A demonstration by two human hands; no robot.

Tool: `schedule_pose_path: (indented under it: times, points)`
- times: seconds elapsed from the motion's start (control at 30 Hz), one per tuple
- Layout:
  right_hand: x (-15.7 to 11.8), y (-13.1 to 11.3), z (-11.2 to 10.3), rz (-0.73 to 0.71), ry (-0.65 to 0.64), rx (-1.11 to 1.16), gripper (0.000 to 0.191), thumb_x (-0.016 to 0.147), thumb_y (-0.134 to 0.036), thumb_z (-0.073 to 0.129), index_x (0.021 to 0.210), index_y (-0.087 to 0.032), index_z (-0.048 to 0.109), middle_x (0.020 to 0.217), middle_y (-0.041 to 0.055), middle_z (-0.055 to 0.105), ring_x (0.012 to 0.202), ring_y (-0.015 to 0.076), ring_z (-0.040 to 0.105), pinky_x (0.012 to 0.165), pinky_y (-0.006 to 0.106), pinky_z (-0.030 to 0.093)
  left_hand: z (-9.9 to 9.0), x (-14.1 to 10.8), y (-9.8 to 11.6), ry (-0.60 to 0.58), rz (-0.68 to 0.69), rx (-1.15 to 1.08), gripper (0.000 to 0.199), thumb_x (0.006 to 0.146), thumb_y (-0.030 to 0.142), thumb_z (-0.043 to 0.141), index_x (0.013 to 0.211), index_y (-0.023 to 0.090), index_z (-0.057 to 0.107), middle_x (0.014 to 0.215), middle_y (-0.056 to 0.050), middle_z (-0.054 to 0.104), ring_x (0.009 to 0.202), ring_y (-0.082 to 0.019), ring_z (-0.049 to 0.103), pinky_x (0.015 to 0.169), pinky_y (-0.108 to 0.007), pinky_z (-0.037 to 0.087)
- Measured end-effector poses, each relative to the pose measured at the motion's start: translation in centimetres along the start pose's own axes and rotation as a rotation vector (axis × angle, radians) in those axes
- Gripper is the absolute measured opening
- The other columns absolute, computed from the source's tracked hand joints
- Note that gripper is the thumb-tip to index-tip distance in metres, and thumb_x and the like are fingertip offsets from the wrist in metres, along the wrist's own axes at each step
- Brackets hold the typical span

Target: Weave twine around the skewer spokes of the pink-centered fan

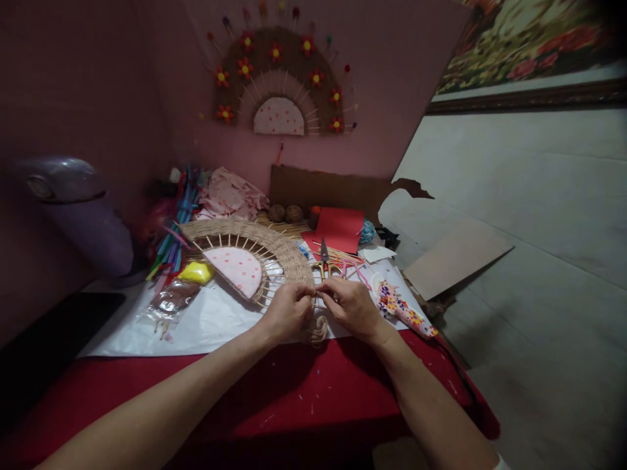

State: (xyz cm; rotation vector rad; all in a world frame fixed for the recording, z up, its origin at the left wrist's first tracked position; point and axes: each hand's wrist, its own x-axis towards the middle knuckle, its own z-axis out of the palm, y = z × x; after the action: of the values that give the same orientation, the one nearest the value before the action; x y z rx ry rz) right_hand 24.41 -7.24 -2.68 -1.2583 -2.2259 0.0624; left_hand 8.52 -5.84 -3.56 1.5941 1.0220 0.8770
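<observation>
A half-ring of woven twine (291, 251) on thin wooden sticks lies on the white sheet, around a half-disc in pink dotted cloth (238, 269). At the near right end of the weave, my left hand (290, 312) is closed, its fingertips pinching the twine there. Just beside it, my right hand (351, 305) is closed too, thumb and forefinger together at the same end; what they pinch is too small to make out. A loose coil of twine (318, 331) hangs below my left hand. Gold-handled scissors (324, 260) lie just beyond both hands.
A flower-patterned glue gun (404, 310) lies right. Red sheets (337, 230), twine balls (294, 214) and cardboard (328, 189) are behind. Pipe cleaners (181, 209), a yellow packet (196, 272) and a purple bottle (88, 215) stand or lie left. A flowered half-ring (277, 55) hangs on the wall.
</observation>
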Motion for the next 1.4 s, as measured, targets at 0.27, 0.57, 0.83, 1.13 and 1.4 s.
schedule_pose_path:
  times: [0.27,0.57,0.83,1.13,1.4]
  points:
    - [0.3,0.0,0.8,-0.025,0.077,-0.018,0.009,0.078,-0.012,0.051,0.071,-0.017,0.055,0.065,0.0006,0.056,0.060,0.0125,0.050,0.058,0.023,0.033,-0.1,0.3,-1.0,0.047,0.109,0.110,0.029,0.063,0.009,0.041,0.071,0.012,0.069,0.054,0.001,0.057,0.053,-0.009,0.048,0.051,-0.020,0.036]
    - [0.7,-0.3,1.7,0.149,0.245,0.075,0.012,0.072,-0.012,0.053,0.062,-0.018,0.051,0.056,-0.0029,0.051,0.052,0.0097,0.047,0.054,0.021,0.031,0.1,0.4,-0.4,0.048,0.061,-0.007,0.029,0.064,0.012,0.043,0.073,0.012,0.070,0.047,0.003,0.050,0.043,-0.007,0.040,0.044,-0.018,0.031]
    - [1.1,-0.6,2.6,0.231,0.353,0.001,0.012,0.071,-0.014,0.052,0.061,-0.019,0.050,0.054,-0.0022,0.052,0.050,0.0108,0.047,0.053,0.022,0.033,0.4,1.5,-0.6,0.055,0.022,-0.049,0.027,0.065,0.014,0.043,0.072,0.012,0.069,0.041,0.005,0.047,0.035,-0.005,0.036,0.039,-0.018,0.028]
    - [1.4,2.1,1.1,0.399,0.585,0.072,0.013,0.073,-0.017,0.051,0.061,-0.020,0.053,0.055,-0.0009,0.055,0.052,0.0131,0.049,0.055,0.025,0.037,0.5,0.4,0.5,0.099,-0.100,-0.243,0.019,0.064,0.010,0.044,0.072,0.012,0.061,0.037,0.007,0.047,0.026,-0.004,0.032,0.031,-0.017,0.020]
    - [1.3,0.5,1.0,0.138,0.245,0.366,0.014,0.081,-0.019,0.049,0.081,-0.017,0.062,0.072,0.0011,0.064,0.062,0.0112,0.055,0.058,0.022,0.040,0.5,0.0,1.1,0.059,-0.070,-0.268,0.018,0.072,0.022,0.053,0.081,0.010,0.062,0.041,0.007,0.050,0.024,-0.004,0.031,0.028,-0.017,0.017]
